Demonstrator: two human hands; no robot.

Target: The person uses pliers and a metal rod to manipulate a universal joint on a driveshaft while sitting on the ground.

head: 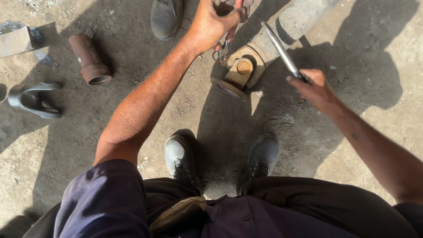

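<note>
My left hand reaches forward and grips red-handled pliers whose jaws hang just left of the rusty yoke and flange at the end of a grey drive shaft lying on the concrete. My right hand holds a shiny metal rod that slants up toward the shaft, its tip above the yoke. The rod's lower end is hidden in my fist.
A rusty tube and a grey forked yoke lie at the left, with a metal box beyond. Another person's shoe stands at the top. My two shoes stand below the flange.
</note>
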